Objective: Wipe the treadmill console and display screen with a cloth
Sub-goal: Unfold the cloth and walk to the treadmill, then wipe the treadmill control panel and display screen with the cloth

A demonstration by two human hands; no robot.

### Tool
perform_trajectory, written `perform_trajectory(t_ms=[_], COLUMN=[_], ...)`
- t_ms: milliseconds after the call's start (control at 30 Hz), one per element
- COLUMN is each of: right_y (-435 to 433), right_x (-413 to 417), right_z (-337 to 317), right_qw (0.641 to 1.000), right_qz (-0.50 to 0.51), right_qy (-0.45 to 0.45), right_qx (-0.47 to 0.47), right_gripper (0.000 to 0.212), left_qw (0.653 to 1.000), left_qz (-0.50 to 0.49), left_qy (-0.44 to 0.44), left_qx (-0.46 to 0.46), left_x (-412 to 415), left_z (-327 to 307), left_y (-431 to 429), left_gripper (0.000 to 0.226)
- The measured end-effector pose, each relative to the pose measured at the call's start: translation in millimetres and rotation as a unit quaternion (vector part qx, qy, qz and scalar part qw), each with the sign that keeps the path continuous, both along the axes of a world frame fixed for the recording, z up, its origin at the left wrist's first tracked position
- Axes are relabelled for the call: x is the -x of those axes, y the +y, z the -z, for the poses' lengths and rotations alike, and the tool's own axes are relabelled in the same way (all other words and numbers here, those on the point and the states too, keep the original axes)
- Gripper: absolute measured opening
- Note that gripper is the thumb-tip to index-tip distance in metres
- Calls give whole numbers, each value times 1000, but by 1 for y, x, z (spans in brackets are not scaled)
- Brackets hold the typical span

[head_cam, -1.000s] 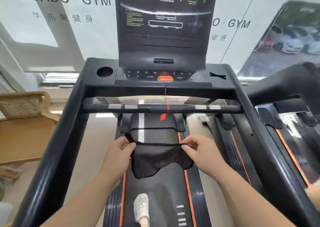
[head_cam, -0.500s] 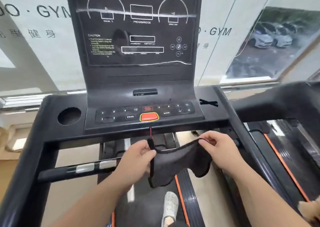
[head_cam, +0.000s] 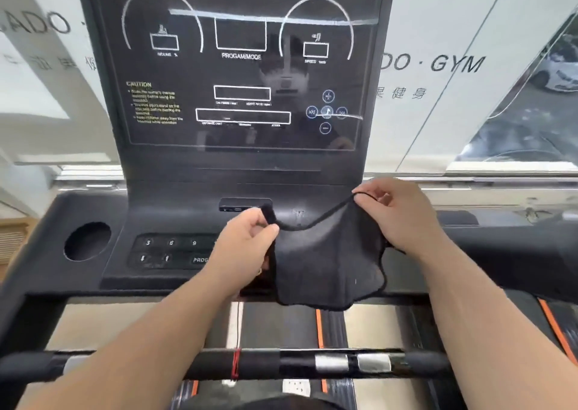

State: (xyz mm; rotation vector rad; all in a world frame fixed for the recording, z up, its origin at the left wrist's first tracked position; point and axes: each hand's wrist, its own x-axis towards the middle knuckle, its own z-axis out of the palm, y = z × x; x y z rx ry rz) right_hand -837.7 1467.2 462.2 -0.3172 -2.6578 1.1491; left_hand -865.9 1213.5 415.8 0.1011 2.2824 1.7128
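1. My two hands hold one dark cloth in front of the treadmill console, below its single display screen.
2. My left hand pinches the cloth's upper left corner; my right hand pinches its upper right edge.
3. One round cup holder sits at the console's left; its contents cannot be made out.

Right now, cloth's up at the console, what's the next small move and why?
Probably bunch the cloth into one hand and press it flat on the display screen. Left hand and right hand only pinch its top edge, so it hangs slack over the button panel, wiping nothing yet.
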Motion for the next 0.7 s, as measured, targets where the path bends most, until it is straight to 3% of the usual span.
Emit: perform_trajectory(t_ms=[200,333,400,533,700], right_y=[-5,-25,-38,-62,-51], right_x=[39,31,16,-13,-42], right_z=[30,67,89,126,136], right_qw=[983,976,974,957,934], right_qz=[52,9,-13,-52,-92], right_qy=[-35,-61,-66,-109,-138], right_qx=[-175,-211,-219,-263,-316], right_gripper=[13,18,30,80,89], left_qw=[970,914,881,835,842], left_qz=[-65,25,87,202,205], left_qy=[112,197,242,358,397], left_qx=[203,354,397,365,302], left_x=[19,17,10,-8,-23], left_z=[27,47,56,70,80], left_y=[9,0,-6,-18,-21], left_gripper=[17,11,15,17,29])
